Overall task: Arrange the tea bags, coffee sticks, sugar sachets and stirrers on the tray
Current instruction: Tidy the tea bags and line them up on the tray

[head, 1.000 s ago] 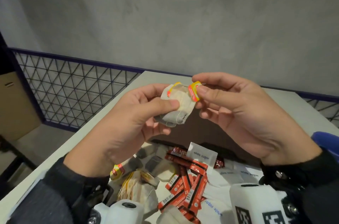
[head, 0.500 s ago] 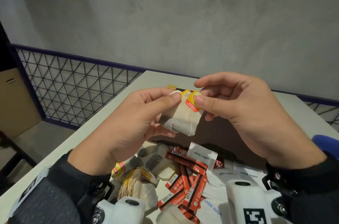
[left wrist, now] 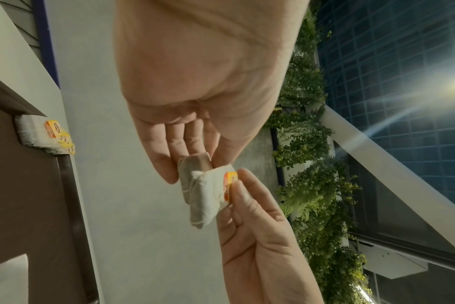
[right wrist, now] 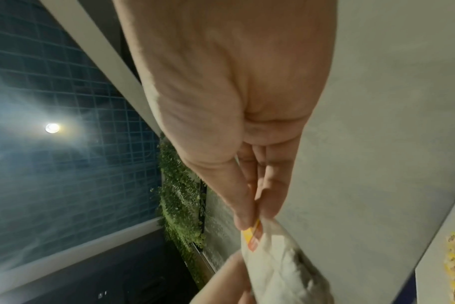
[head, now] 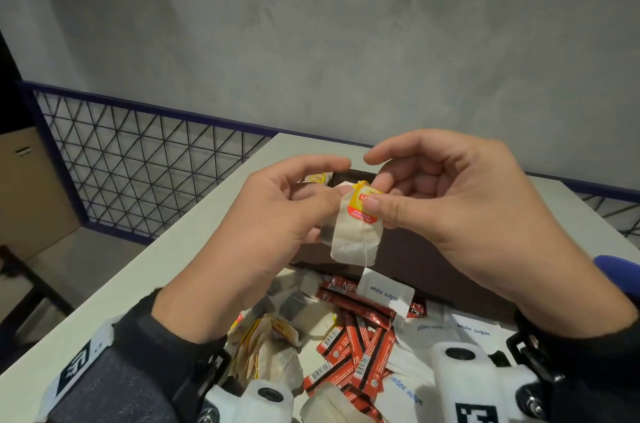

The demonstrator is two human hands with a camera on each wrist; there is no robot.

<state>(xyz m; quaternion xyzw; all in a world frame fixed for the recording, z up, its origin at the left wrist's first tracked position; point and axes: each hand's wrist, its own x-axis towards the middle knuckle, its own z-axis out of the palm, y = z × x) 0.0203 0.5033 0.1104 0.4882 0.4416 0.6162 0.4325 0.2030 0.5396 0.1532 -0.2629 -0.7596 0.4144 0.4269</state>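
Observation:
My left hand (head: 323, 209) holds a white tea bag (head: 356, 239) in the air above the dark brown tray (head: 426, 249). A greyer bag seems to lie behind it in the left wrist view, where the tea bag (left wrist: 208, 197) hangs from my fingers. My right hand (head: 375, 197) pinches the yellow and red tag (head: 360, 206) at the bag's top, thumb in front. The right wrist view shows the same pinch on the tag (right wrist: 252, 234). A small stack of tea bags (head: 317, 178) lies at the tray's far left corner.
Below my hands lies a loose pile: red coffee sticks (head: 356, 346), white sugar sachets (head: 384, 292) and more tea bags (head: 270, 343). The white table (head: 138, 284) ends at the left beside a mesh railing (head: 138, 159). A blue object (head: 620, 266) sits at the right edge.
The tea bag has turned to face me and hangs flat. My right hand brought the tag from the bag's side onto its front top. Both hands sank slightly.

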